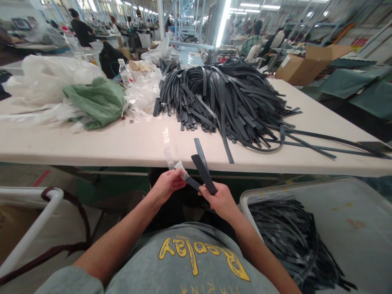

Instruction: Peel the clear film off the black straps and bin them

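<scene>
My right hand is closed round a few dark grey strips, whose ends fan upward and to the left. One strip end points toward my left hand. Between its thumb and fingers, my left hand pinches a whitish translucent piece at that strip end; whether it is tape or a film sleeve I cannot tell. Just beyond it, a clear piece of similar material lies on the table and hangs over its front edge. Both hands are in front of the table edge, above my lap.
A large heap of dark strips lies on the pale table. Left of it are a green bag, clear plastic and a bottle. A bin with more strips stands at right, a white rail at left.
</scene>
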`<action>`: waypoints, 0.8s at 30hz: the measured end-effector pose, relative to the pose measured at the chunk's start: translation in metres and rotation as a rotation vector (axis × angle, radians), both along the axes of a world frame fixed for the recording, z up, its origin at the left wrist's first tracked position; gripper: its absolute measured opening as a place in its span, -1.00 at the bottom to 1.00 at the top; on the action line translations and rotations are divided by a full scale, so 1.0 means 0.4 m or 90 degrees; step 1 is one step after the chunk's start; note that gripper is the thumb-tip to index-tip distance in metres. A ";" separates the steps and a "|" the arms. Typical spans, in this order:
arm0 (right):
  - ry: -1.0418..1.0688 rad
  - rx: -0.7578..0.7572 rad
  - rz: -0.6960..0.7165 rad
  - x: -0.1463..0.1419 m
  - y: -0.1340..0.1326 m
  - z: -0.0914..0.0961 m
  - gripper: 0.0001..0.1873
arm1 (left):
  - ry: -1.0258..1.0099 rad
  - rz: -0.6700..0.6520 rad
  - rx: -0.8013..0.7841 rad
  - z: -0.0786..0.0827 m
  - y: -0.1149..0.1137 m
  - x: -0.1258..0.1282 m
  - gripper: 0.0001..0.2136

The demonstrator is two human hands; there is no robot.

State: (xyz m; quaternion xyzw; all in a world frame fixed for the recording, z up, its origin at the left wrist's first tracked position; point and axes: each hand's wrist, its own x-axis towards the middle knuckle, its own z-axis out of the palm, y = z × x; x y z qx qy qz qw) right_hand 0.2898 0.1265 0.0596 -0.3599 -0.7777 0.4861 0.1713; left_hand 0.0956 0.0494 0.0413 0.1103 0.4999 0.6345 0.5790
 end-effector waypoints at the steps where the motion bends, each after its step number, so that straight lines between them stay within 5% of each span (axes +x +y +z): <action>1: -0.002 0.024 0.002 -0.004 0.000 0.001 -0.65 | 0.007 -0.001 0.004 -0.002 -0.001 0.008 -0.55; 6: 0.030 0.059 -0.017 -0.042 -0.009 0.000 -0.62 | 0.048 0.011 0.011 -0.023 -0.005 0.065 -0.57; 13: 0.115 -0.281 0.052 0.026 -0.021 -0.014 -0.49 | 0.023 0.132 -0.016 -0.023 0.011 -0.001 -0.53; 16: 0.076 -0.275 0.008 0.055 -0.031 -0.021 -0.46 | 0.027 0.125 -0.028 -0.019 0.004 0.009 -0.53; 21: 0.130 -0.219 -0.016 0.040 -0.034 -0.012 -0.41 | 0.051 -0.035 0.033 -0.022 -0.007 0.111 -0.56; 24: 0.111 -0.228 0.032 0.066 -0.040 -0.015 -0.41 | 0.068 0.021 0.055 -0.020 0.001 0.102 -0.57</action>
